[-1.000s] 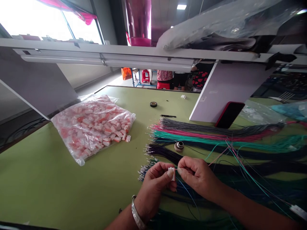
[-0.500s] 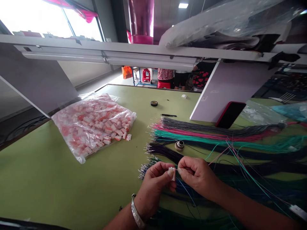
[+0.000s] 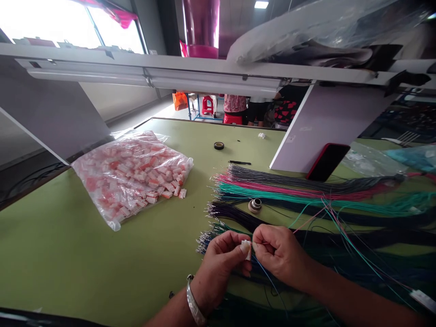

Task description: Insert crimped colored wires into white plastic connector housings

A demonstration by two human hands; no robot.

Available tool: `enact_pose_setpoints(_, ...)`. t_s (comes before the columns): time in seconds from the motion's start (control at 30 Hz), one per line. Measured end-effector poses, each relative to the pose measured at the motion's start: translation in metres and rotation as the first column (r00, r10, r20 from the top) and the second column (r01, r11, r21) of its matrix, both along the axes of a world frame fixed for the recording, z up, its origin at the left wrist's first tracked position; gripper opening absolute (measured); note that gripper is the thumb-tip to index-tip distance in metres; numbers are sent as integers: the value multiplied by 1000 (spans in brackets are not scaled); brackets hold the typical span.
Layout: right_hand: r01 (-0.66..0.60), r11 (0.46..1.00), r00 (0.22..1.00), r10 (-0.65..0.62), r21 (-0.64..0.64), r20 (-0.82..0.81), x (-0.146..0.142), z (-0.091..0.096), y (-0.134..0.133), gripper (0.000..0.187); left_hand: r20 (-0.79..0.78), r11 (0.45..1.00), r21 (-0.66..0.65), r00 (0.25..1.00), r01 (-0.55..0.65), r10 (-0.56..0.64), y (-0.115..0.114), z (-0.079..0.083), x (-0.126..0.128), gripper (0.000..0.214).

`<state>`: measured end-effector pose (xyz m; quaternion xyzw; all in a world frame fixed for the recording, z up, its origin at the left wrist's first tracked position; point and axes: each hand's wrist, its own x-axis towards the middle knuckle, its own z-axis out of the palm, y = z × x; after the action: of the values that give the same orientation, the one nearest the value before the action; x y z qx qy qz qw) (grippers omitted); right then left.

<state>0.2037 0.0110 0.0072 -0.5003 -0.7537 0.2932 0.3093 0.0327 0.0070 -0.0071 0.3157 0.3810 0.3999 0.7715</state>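
Connector (image 3: 248,255) in left hand (image 3: 225,254): snag risk

Thumb and fingers pinch it, partly hiding it. Right hand (image 3: 279,250) just beside, fingertips closed on thin pink wire (image 3: 309,220). Crossing loose wires (image 3: 336,224) could catch it, tugging it askew.

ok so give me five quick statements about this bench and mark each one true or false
1. The left hand holds a small connector and the right hand pinches a pink wire. True.
2. The bracelet is on the right wrist. False: the bracelet is on the left wrist.
3. The clear bag lies left of the wire bundles. True.
4. The phone lies flat. False: the phone leans against the upright panel.
5. The tape roll sits farther from the hands than the black pen-like tool. True.
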Motion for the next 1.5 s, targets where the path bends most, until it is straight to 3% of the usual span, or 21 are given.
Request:
enact_pose_setpoints(0.23,29,999,997,-32,-44,-72,-1,7,-1,21,133,994,-108,991,-16,30,1,2,-1,24)
enact_pose_setpoints(0.33,-28,998,996,23,-52,-81,3,16,8,21,192,991,-128,980,-33,57,4,4,-2,21)
enact_pose_setpoints(0.43,-51,998,995,53,-25,87,18,24,38,15,203,989,-135,975,-62,89,9,5,-5,19)
enact_pose_setpoints(0.5,85,994,928,-106,75,356,34,26,69,16,204,988,-137,974,-77,104,11,5,-7,19)
enact_pose_setpoints(0.63,243,958,798,-287,152,530,67,16,135,15,208,987,-147,974,-58,88,13,3,-9,20)
enact_pose_setpoints(0.73,241,963,730,-261,119,632,81,1,165,19,211,986,-155,973,-58,90,14,0,-10,19)
enact_pose_setpoints(0.87,191,977,699,-201,92,686,91,-12,174,25,218,985,-167,972,-49,86,16,-2,-10,21)
enact_pose_setpoints(1.03,168,973,733,-229,155,641,103,-9,169,21,213,983,-177,974,-44,82,15,0,-9,22)
enact_pose_setpoints(1.17,183,955,801,-282,233,528,107,-3,166,21,211,983,-179,974,-46,84,14,0,-9,21)
enact_pose_setpoints(1.27,154,961,866,-244,231,436,106,2,163,22,216,984,-175,973,-45,83,14,-2,-9,22)
enact_pose_setpoints(1.5,206,947,945,-258,247,201,108,18,156,37,228,986,-159,970,-44,80,15,-4,-9,22)
